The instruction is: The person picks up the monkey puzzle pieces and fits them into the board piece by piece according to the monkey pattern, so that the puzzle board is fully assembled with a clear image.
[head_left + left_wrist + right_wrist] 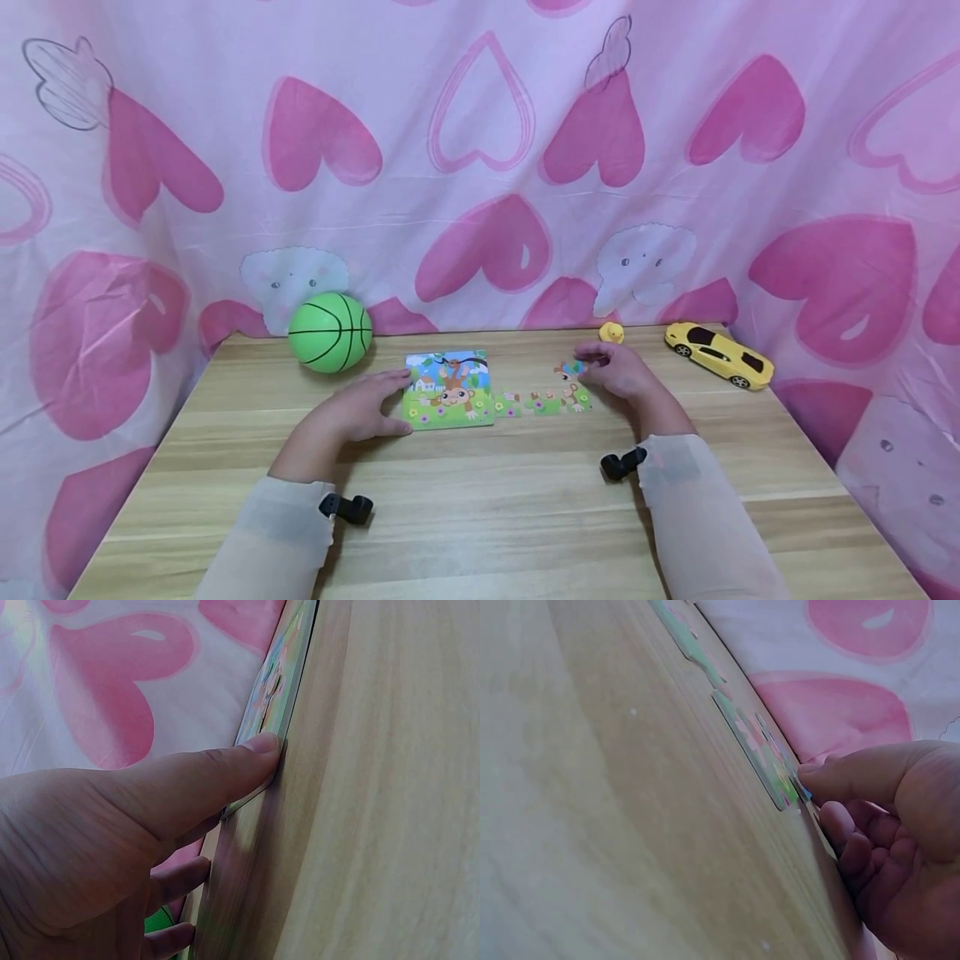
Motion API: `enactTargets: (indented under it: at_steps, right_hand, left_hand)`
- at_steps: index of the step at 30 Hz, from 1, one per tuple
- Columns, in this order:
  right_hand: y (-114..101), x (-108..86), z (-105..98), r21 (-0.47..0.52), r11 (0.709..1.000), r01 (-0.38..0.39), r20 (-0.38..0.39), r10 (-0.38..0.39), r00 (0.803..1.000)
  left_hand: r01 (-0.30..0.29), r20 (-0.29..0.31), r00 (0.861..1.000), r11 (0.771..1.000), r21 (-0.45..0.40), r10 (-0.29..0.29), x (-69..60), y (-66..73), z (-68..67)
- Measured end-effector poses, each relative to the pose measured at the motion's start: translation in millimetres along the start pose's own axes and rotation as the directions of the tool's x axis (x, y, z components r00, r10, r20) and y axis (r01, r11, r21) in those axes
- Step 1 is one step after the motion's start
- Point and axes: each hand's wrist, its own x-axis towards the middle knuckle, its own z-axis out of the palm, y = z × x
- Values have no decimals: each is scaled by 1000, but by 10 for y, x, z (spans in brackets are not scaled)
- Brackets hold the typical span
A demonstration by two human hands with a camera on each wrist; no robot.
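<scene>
A square picture board point(450, 392) with a cartoon monkey lies flat on the table. My left hand point(367, 406) is at its left side, the thumb point(259, 746) on the near corner and the other fingers stretched out along the left edge. To the right of the board, several joined jigsaw pieces point(543, 405) form a row with a green, flowery bottom. At the right end of the row, my right hand point(618, 371) pinches a bluish jigsaw piece point(572, 367) between thumb and fingers. That piece is mostly hidden by the fingers in the right wrist view.
A green ball point(330, 332) stands at the back left of the wooden table point(480, 508). Toward the back right are a small yellow duck point(611, 332) and a yellow toy car point(718, 356). A pink heart-patterned curtain point(480, 167) hangs behind the table.
</scene>
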Motion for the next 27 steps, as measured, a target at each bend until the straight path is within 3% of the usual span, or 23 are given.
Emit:
enactTargets:
  at_steps: [7, 27]
  right_hand:
    - [-9, 6, 38, -53, 999, -12, -23, 10, 1000]
    - [-58, 6, 86, -88, 996, -31, -58, 26, 998]
  left_hand:
    - [8, 3, 1000, 1000, 5, -8, -1, -1, 7]
    - [19, 8, 1000, 1000, -1, -19, 3, -7, 10]
